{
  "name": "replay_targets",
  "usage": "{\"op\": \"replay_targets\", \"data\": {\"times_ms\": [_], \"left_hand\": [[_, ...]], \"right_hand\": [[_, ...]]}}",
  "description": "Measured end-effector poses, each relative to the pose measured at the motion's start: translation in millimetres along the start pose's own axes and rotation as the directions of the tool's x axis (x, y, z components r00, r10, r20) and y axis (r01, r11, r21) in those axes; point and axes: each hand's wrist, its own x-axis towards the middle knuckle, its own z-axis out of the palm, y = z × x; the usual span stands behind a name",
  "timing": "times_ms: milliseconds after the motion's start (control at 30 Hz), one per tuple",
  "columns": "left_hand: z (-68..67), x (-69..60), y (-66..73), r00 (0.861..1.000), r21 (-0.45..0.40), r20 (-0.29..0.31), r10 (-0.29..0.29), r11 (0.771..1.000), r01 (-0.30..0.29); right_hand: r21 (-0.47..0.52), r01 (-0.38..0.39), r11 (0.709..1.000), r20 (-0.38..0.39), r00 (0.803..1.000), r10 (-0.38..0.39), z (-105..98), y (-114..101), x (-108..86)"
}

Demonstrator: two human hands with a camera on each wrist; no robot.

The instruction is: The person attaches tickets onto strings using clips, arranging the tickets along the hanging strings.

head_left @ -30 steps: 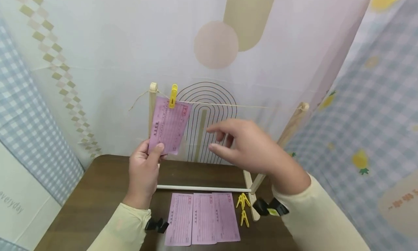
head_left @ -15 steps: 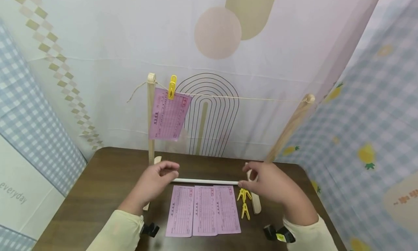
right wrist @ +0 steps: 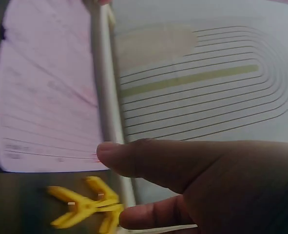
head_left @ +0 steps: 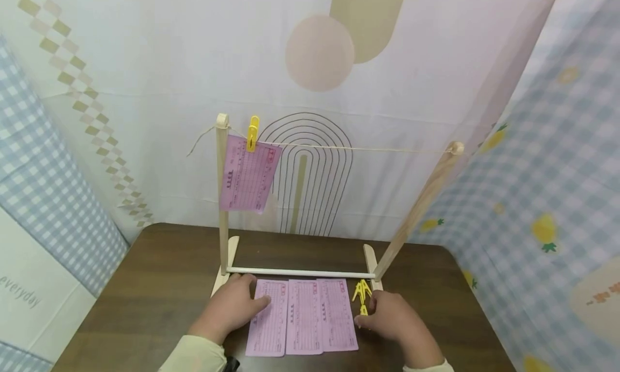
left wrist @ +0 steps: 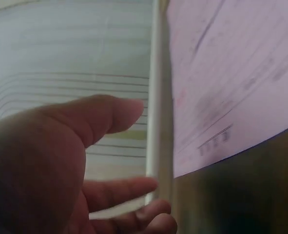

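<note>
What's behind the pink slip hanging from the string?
Behind the pink slip is the patterned backdrop; the left wooden post is partly hidden behind its left edge. Any backdrop pattern directly behind it is covered.

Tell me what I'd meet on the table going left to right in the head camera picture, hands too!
Left hand, left pink printed slip, middle pink printed slip, right pink printed slip, yellow clothespins, right hand.
</note>
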Motion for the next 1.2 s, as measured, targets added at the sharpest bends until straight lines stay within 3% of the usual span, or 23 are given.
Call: {"op": "replay_targets", "data": {"times_ms": [133, 367, 600, 833, 1000, 1200], "left_hand": [[9.8, -7.6, 2.7, 0.998, 0.003, -0.028, -0.055, 0.998, 0.055], [28.1, -15.0, 3.1, 0.994, 0.032, -0.044, -0.095, 0.995, 0.097], [39.6, -17.1, 3.9, 0.994, 0.075, -0.058, -0.091, 0.993, 0.096], [39.4, -17.3, 2.0, 0.994, 0.111, -0.072, -0.086, 0.989, 0.094], [33.8, -19.0, 7.5, 0.995, 0.082, -0.078, -0.063, 0.994, 0.069], [36.0, -19.0, 9.3, 0.991, 0.016, -0.130, -0.025, 1.000, 0.027]], "right_hand": [[-0.008, -0.015, 1.000, -0.005, 1.000, 0.015, 16, 5, -2.1], [-0.030, -0.085, 0.996, 0.027, 0.996, 0.086, 32, 10, -3.6], [-0.042, -0.110, 0.993, 0.031, 0.993, 0.112, 41, 13, -3.3], [-0.063, -0.114, 0.991, 0.016, 0.993, 0.115, 43, 12, -1.2], [-0.075, -0.121, 0.990, 0.018, 0.992, 0.123, 42, 11, 0.3], [-0.080, -0.099, 0.992, -0.018, 0.995, 0.097, 42, 12, 1.4]]}}
